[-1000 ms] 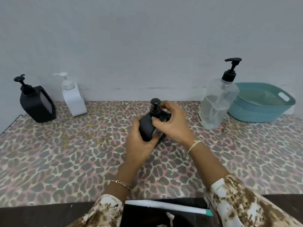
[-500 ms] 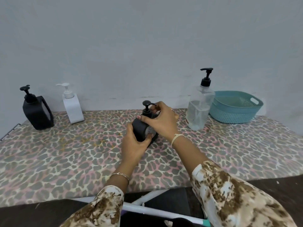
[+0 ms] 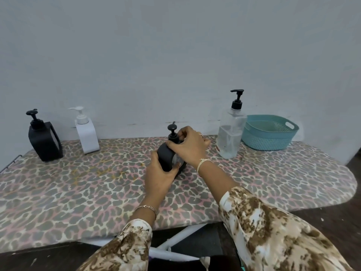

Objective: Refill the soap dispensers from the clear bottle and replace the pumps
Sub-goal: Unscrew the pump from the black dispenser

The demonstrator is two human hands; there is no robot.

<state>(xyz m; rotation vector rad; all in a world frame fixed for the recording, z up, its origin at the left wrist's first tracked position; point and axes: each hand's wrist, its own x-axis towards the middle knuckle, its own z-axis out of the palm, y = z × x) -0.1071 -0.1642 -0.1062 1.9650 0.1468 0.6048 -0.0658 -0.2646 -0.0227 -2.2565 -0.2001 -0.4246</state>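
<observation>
– What's the biggest thing in front of you?
– A padded board (image 3: 78,192) in leopard-print cloth, spread across the lower half of the frame and rounded at its right end. My mottled brown-and-cream sleeves (image 3: 273,231) cut off part of its near edge.
– And along the back?
– At right there's a teal plastic basket (image 3: 269,137) with perforated, woven-look walls. Its left edge is hidden behind the clear bottle (image 3: 230,141), which is squarish, roughly half full and topped with a black pump head. At far left stands a boxy black dispenser (image 3: 45,141), and beside it a white dispenser (image 3: 87,135), both with pumps on.
– What are you holding?
– A matte black dispenser (image 3: 166,157) at frame centre, tilted. My left hand (image 3: 158,177) wraps its body, thumb on the near face, fingers hidden behind. My right hand (image 3: 190,145) curls over its shoulder, fingertips closed round the collar of its pump (image 3: 172,132).
– Is the pump screwed home?
– I can't tell; my fingers cover the neck, and the grey label under my wrist is too blurred to read
</observation>
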